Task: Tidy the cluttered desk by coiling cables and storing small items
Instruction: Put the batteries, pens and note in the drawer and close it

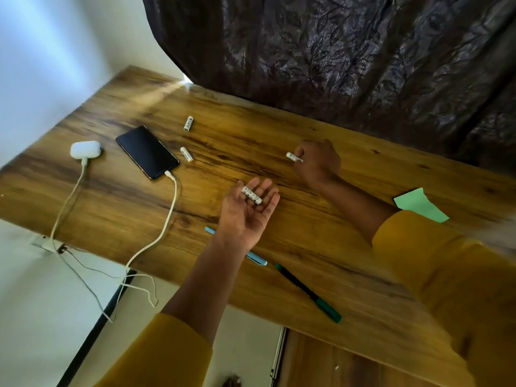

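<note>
Gathering batteries: the right hand (317, 160) pinches one battery (293, 156), next dropping it (gently) into the flat, released left hand (248, 210).

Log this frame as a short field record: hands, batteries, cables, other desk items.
left hand: palm up, one battery lying on the open fingers
right hand: pinches a second battery above the desk
loose batteries: two, and, beside the phone
cables: uncoiled; one plugged into the phone, one into the white case
other: two pens, green note
</note>
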The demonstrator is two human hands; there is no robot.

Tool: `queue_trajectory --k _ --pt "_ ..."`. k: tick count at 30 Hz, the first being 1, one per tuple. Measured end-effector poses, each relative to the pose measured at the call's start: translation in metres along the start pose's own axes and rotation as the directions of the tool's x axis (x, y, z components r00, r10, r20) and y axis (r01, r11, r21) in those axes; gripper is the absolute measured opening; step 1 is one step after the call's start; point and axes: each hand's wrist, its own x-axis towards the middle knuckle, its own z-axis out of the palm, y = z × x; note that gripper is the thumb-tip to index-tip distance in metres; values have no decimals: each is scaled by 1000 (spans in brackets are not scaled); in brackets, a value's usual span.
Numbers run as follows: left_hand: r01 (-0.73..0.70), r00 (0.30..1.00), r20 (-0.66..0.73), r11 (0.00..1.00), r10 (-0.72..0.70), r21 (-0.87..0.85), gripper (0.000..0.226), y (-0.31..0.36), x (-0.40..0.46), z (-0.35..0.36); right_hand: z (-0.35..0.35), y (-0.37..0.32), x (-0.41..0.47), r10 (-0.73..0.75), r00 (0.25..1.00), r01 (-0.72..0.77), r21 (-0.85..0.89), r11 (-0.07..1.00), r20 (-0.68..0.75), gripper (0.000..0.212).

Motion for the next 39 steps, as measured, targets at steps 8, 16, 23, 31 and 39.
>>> queue_trajectory --k 8,16,23,31,39 --pt "-12 999 -36 996 8 -90 44 12 -1 -7 -5 -76 -80 -92 995 59 536 842 35 13" --pt "-9 997 76 970 28 -242 52 30 -4 -24 0 -110 -113 -327 944 324 273 906 -38 10" --pt "-74 997 -22 937 71 -341 54 45 -10 -43 13 -149 -59 -326 945 296 409 863 5 15" --pt "-106 994 -62 902 89 -418 51 58 -20 -65 62 -207 -9 -372 922 344 216 914 106 12" --pt "-67 997 2 904 75 -422 53 59 -16 -78 82 -220 9 -256 962 240 159 958 91 27"
